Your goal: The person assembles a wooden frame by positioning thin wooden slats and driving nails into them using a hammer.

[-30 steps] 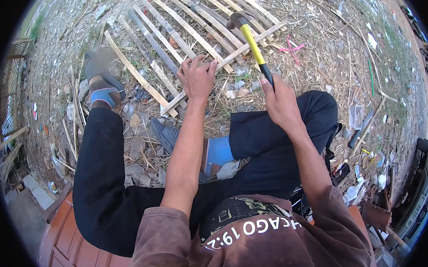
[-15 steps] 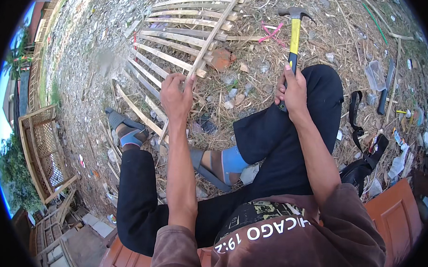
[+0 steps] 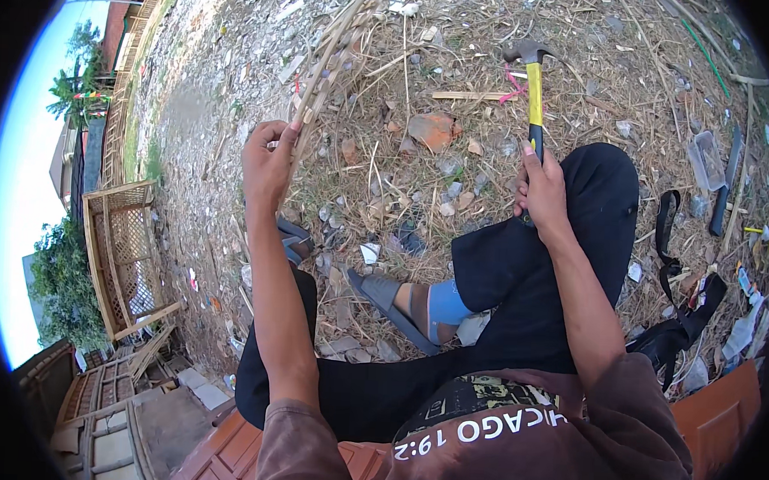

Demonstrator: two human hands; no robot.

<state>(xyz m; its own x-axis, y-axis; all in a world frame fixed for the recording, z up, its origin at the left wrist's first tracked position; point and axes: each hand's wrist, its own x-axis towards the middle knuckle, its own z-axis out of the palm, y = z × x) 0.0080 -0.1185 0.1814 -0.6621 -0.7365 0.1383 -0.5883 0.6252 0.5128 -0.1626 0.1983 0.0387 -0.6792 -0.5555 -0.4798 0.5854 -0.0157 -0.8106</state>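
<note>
My left hand [image 3: 268,162] is closed on the long crosspiece of a slatted bamboo panel [image 3: 328,66]. The panel is lifted and turned almost edge-on, so most of its slats are hidden behind the crosspiece. A claw hammer [image 3: 534,96] with a yellow and black handle is gripped low down by my right hand [image 3: 543,191], which rests against my bent right knee. The hammer points away from me, its dark metal head at the far end and apart from the panel.
A broken orange brick [image 3: 432,131] and a loose wooden strip [image 3: 468,95] lie on the littered ground ahead. To the right are a clear plastic container [image 3: 706,160], a long-bladed knife [image 3: 727,173] and a black strapped bag [image 3: 661,345]. A lattice frame [image 3: 126,259] stands at left.
My left hand has moved left and tipped the bamboo panel from lying face-up to nearly edge-on, uncovering the ground beneath. My right hand keeps the hammer in about the same place.
</note>
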